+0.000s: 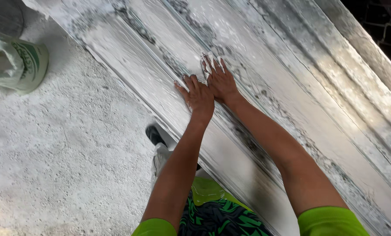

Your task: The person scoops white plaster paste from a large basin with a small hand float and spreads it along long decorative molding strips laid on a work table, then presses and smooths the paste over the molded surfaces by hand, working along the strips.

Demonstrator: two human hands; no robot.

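Note:
Both my hands press flat on a long white plaster moulding (130, 57) that runs diagonally from upper left to lower right. My left hand (198, 94) lies palm down on a wet smooth band, fingers spread. My right hand (219, 78) lies just beside it, a little farther up, fingertips coated in white plaster. Neither hand holds a tool. The moulding has several parallel ridges and grooves, with dark grey smears along the grooves.
A rough, white-dusted concrete floor (64, 144) lies to the left. A plastic-covered sack (16, 63) sits at the upper left. My shoe (155, 135) and patterned green-black shorts (217, 214) show below. A dark gap (383, 26) is at the upper right.

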